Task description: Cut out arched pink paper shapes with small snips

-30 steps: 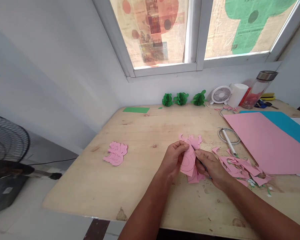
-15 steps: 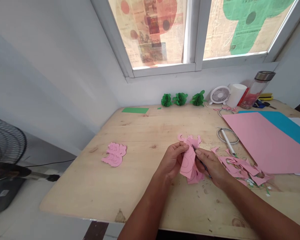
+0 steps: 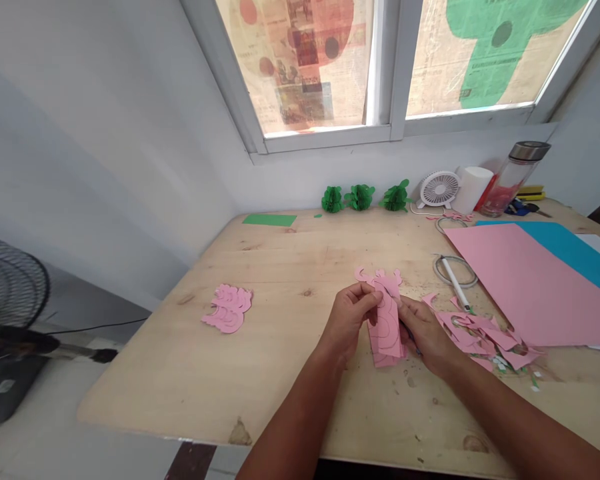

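Observation:
Between thumb and fingers, my left hand (image 3: pixel 353 313) pinches a strip of pink paper (image 3: pixel 386 327) with curved outlines drawn on it. My right hand (image 3: pixel 425 333) grips dark-handled scissors (image 3: pixel 409 335), their blades against the paper's upper right part. Most of the scissors is hidden by the hand and the paper. Small curved pink cut-outs (image 3: pixel 363 274) lie on the table just beyond the strip. More pink paper sits beneath the held strip, partly covered. Off to the left rests a pile of layered pink cut-outs (image 3: pixel 229 309).
Pink scraps (image 3: pixel 495 337) and a white pen (image 3: pixel 456 285) on a wire coil lie right of my hands, beside pink sheets (image 3: pixel 535 287) and blue ones. Several green paper figures (image 3: pixel 361 198), a small white fan (image 3: pixel 439 190) and a glass bottle (image 3: pixel 513 180) line the back. A green strip (image 3: pixel 270 220) lies back left.
The pink strip has turned more upright and shifted slightly right in my left hand. My right hand with the scissors has moved slightly right.

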The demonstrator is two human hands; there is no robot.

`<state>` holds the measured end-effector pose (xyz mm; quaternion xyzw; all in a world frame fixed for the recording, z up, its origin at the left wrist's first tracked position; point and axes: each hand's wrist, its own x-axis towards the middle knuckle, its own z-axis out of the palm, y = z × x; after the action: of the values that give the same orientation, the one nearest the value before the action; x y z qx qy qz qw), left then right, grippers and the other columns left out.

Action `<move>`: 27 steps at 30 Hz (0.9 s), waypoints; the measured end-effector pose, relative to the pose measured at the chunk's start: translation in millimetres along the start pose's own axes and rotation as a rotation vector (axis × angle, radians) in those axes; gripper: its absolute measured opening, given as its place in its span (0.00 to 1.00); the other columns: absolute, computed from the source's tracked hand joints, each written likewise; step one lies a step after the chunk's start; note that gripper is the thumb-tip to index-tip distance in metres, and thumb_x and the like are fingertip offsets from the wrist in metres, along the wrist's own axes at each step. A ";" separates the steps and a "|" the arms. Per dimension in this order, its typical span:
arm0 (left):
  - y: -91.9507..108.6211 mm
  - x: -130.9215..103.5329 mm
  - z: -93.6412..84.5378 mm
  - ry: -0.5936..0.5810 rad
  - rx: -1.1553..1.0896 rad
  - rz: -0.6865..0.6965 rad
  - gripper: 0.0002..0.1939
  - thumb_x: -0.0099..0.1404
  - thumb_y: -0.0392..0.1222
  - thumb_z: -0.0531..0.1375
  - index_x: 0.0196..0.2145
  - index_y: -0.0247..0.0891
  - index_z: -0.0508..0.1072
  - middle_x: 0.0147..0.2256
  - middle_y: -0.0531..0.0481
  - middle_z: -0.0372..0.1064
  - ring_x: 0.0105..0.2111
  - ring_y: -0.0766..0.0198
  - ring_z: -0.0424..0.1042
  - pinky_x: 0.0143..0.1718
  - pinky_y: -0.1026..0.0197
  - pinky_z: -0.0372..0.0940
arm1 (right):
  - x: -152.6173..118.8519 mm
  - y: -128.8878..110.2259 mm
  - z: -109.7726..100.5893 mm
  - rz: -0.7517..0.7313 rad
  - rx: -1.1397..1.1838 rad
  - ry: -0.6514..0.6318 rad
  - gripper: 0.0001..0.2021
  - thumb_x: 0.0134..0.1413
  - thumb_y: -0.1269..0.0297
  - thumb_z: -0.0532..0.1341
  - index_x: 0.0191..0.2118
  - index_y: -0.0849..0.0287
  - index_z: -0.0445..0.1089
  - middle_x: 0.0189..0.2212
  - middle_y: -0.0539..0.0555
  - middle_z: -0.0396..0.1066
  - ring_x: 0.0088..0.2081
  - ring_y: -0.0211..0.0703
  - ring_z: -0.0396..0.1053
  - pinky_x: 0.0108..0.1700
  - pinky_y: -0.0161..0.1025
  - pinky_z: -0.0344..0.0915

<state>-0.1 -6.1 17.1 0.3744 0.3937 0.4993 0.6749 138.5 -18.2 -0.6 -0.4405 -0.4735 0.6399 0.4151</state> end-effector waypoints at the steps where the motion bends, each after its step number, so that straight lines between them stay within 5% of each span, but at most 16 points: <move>1: 0.2 -0.2 0.5 0.004 0.005 0.004 0.12 0.52 0.43 0.64 0.21 0.34 0.67 0.20 0.54 0.61 0.20 0.72 0.58 0.24 0.66 0.54 | 0.2 0.2 0.1 0.004 0.001 0.006 0.23 0.48 0.42 0.59 0.22 0.58 0.58 0.13 0.43 0.49 0.15 0.29 0.44 0.16 0.29 0.39; 27: -1.9 -1.2 7.1 0.052 0.031 0.051 0.11 0.51 0.42 0.65 0.21 0.35 0.68 0.19 0.54 0.61 0.21 0.71 0.59 0.25 0.66 0.57 | 0.9 4.7 0.8 0.006 0.073 0.026 0.22 0.47 0.42 0.60 0.22 0.59 0.60 0.15 0.43 0.48 0.18 0.32 0.42 0.19 0.33 0.41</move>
<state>6.7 -8.5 18.4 0.3815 0.4093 0.5198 0.6455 136.9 -18.5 -5.2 -0.4349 -0.4428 0.6522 0.4352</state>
